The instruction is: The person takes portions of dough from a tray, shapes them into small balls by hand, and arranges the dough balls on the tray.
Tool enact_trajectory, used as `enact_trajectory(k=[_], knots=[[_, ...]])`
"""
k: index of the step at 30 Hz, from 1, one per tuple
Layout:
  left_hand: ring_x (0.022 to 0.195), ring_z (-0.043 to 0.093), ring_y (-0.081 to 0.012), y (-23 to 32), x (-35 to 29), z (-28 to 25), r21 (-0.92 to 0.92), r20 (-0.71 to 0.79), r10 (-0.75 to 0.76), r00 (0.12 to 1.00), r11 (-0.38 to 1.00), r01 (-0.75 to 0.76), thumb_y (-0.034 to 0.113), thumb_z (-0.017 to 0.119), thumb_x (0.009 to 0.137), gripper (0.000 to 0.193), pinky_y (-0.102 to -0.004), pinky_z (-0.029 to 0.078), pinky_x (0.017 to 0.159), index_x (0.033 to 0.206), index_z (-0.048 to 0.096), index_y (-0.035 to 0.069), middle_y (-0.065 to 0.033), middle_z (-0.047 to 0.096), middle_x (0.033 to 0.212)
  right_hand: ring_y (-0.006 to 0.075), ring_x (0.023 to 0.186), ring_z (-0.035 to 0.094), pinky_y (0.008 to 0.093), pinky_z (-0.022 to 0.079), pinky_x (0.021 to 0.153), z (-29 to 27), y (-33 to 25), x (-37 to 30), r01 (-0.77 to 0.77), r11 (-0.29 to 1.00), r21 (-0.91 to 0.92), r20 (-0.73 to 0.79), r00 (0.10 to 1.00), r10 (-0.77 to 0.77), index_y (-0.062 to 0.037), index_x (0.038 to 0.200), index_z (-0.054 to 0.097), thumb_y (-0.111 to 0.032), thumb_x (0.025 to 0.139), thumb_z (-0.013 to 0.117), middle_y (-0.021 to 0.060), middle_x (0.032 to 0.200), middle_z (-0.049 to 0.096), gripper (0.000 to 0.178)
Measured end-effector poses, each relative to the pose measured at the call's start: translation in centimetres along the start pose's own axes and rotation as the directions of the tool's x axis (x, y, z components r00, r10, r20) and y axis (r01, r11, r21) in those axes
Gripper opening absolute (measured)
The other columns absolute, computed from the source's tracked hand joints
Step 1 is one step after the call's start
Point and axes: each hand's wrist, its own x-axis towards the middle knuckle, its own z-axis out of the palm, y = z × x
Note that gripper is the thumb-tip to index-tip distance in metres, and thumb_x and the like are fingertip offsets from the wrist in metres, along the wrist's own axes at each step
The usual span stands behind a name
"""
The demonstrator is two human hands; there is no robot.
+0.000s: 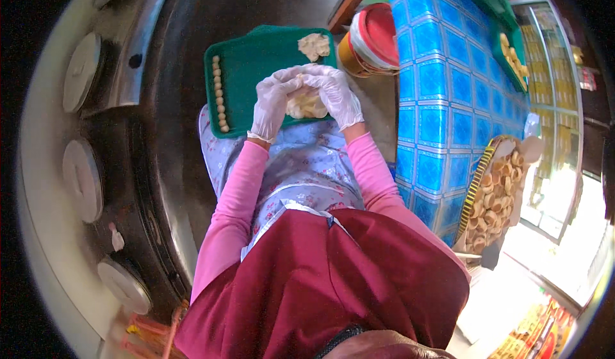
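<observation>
On my lap rests a green tray. Both hands wear thin white gloves and meet over its near side, fingertips together. My left hand and my right hand are closed around a bit of pale dough at their fingertips, mostly hidden by the fingers. Just below and between the palms lies a larger lump of pale dough. Another flattened dough piece sits at the tray's far right corner. Along its left edge runs a row of several small dough balls.
To the right stands a table with a blue checked cloth, bearing a basket of round baked pieces and a green tray of yellowish pieces. A red-lidded bucket is beside it. Round pale lids line the left.
</observation>
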Motion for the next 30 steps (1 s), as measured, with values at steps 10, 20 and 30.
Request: enact_trajectory(k=[10,20,30], knots=[[0.096,0.062,-0.0158,-2.5,-0.2,-0.3,0.183,-0.004,0.025,1.000,0.983,-0.024,0.000,0.064,0.089,0.017,-0.0255,0.051,0.082,0.104,0.066,-0.008,-0.0083,0.064,0.108,0.0215,0.071,0.067,0.0342,0.053,0.068,-1.5,-0.4,-2.6,0.028,0.998,0.051,-0.036,0.999,-0.026,-0.0029,0.074,0.071,-0.022,0.074,0.070,0.0116,0.077,0.070,0.019],[0.103,0.062,-0.0173,-5.2,0.5,2.5,0.407,0.282,0.034,0.959,0.901,-0.151,0.000,0.055,0.093,0.020,-0.0276,0.052,0.089,0.109,0.061,-0.010,-0.0142,0.064,0.112,0.0212,0.069,0.066,0.0356,0.051,0.062,-3.6,-1.0,-6.0,0.158,0.924,-0.349,-0.255,0.932,-0.256,-0.0032,0.075,0.071,-0.016,0.075,0.068,0.0088,0.074,0.069,0.013],[0.100,0.064,-0.0247,-4.1,-5.8,7.8,0.215,0.263,0.052,0.963,0.970,-0.111,0.008,0.052,0.093,0.027,-0.0345,0.051,0.092,0.114,0.058,-0.008,-0.0148,0.063,0.111,0.0286,0.064,0.065,0.0388,0.048,0.055,-5.8,1.8,-6.6,0.121,0.823,-0.554,-0.305,0.891,-0.337,-0.0085,0.062,0.066,-0.020,0.066,0.071,0.0104,0.066,0.066,0.014]])
